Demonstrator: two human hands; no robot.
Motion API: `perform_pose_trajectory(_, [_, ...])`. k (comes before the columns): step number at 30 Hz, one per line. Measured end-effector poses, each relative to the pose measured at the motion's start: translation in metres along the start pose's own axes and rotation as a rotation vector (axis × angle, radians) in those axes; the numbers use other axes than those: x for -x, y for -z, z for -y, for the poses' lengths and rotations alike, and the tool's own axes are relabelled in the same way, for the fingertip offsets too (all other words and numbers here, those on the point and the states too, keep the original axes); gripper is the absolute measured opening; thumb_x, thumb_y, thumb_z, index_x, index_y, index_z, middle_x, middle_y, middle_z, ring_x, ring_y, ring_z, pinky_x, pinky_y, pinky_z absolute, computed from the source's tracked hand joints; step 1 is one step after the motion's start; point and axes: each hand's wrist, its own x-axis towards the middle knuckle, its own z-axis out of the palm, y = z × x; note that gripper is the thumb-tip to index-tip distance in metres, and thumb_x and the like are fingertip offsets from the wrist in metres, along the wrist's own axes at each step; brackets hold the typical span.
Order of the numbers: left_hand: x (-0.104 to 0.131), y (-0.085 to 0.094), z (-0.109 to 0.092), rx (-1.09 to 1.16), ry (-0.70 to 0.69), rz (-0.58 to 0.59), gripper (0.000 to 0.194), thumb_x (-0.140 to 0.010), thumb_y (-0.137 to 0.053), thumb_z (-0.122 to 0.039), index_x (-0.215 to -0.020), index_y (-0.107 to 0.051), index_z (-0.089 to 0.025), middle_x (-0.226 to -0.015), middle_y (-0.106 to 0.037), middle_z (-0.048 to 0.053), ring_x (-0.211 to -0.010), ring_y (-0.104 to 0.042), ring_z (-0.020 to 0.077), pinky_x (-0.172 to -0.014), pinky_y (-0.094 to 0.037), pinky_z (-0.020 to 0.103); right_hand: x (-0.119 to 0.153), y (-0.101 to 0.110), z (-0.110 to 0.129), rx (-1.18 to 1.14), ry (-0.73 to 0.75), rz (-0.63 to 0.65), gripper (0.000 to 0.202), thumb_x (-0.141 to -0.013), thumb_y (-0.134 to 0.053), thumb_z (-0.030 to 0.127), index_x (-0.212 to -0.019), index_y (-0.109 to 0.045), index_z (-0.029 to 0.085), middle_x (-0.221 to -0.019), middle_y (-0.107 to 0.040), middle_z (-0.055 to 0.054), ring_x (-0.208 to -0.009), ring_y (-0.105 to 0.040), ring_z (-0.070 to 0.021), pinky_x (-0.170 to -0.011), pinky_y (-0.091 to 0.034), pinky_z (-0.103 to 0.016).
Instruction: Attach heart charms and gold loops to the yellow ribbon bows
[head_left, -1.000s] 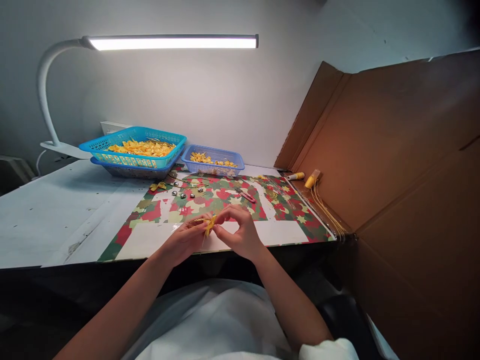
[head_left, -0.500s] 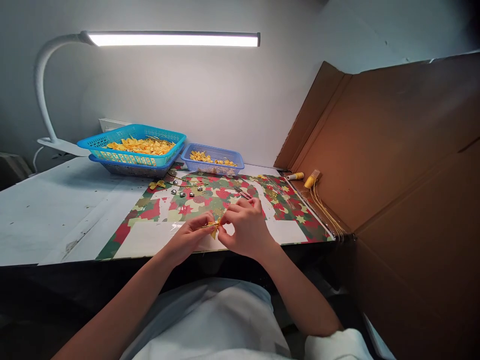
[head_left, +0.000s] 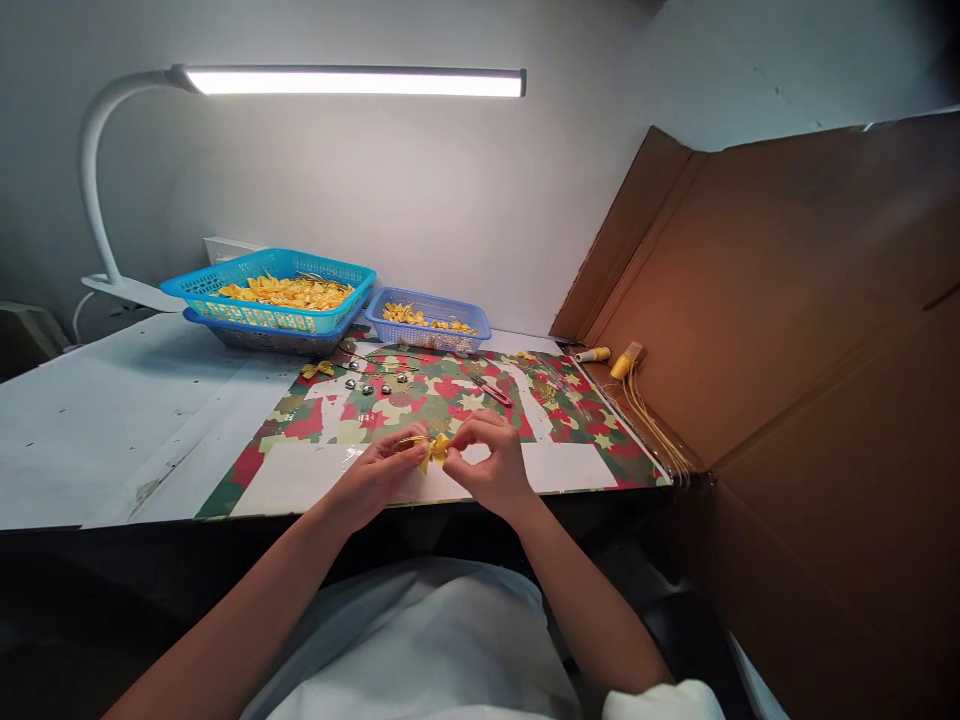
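Observation:
A small yellow ribbon bow (head_left: 436, 453) is held between my two hands above the front of the table. My left hand (head_left: 382, 476) pinches its left side, with a thin golden cord looping over the fingers. The thumb and index finger of my right hand (head_left: 491, 462) close on its right edge. Behind my hands, several silver bells (head_left: 367, 390) and another yellow bow (head_left: 317, 369) lie on the patterned sheet (head_left: 427, 408). Red-handled snips (head_left: 493, 391) rest just beyond my right hand.
A turquoise basket (head_left: 277, 262) of yellow bows sits stacked on a blue one at the back left. Beside it is a smaller blue basket (head_left: 429, 338) with yellow pieces. Cardboard (head_left: 787, 300) rises on the right, near yellow cord spools (head_left: 625, 362). A lamp (head_left: 352, 82) shines overhead.
My right hand has turned and its fingers have lowered, showing more of the bow and the snips. A golden cord loop now shows above my left fingers.

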Motion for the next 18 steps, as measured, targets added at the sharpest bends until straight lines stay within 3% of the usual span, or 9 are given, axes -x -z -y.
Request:
perform_pose_trajectory(5, [-0.001,-0.002,-0.002,0.087,0.035,-0.049,0.027,-0.062,-0.087,-0.041,-0.067,-0.072,-0.018,-0.077,-0.054,0.001,-0.074,-0.049,0.0138,-0.067,-0.043,0.021,0.005,-0.024,-0.013,-0.358,-0.188,-0.117,0.011,-0.065,-0.058,0.023,-0.055,-0.054,0.023,-0.059,-0.054,0.002,-0.063,-0.050,-0.0154,-0.064,-0.043,-0.030])
perform_pose_trajectory(9, [0.000,0.000,-0.003,0.124,0.025,-0.070,0.025,-0.062,-0.088,-0.037,-0.063,-0.072,-0.018,-0.074,-0.056,0.001,-0.070,-0.051,0.0131,-0.065,-0.045,0.022,0.008,-0.036,-0.018,-0.478,-0.232,-0.167,0.010,-0.066,-0.060,0.026,-0.058,-0.055,0.023,-0.061,-0.056,0.001,-0.064,-0.050,-0.0159,-0.064,-0.045,-0.030])
perform_pose_trajectory(14, [0.001,0.001,-0.005,0.144,0.046,-0.080,0.022,-0.061,-0.088,-0.034,-0.071,-0.076,-0.019,-0.084,-0.063,0.002,-0.070,-0.054,0.0127,-0.067,-0.046,0.024,0.008,-0.028,-0.018,-0.443,-0.168,-0.070,0.007,-0.074,-0.061,0.027,-0.070,-0.065,0.023,-0.073,-0.064,-0.002,-0.073,-0.056,-0.0175,-0.071,-0.047,-0.032])
perform_pose_trajectory(18, [0.001,-0.001,-0.007,0.140,0.052,-0.051,0.023,-0.061,-0.088,-0.035,-0.071,-0.075,-0.019,-0.079,-0.063,0.001,-0.072,-0.054,0.0135,-0.067,-0.045,0.024,0.005,-0.020,-0.016,-0.439,-0.087,0.014,0.002,-0.074,-0.066,0.025,-0.073,-0.066,0.023,-0.075,-0.065,-0.001,-0.073,-0.056,-0.0168,-0.071,-0.046,-0.032])
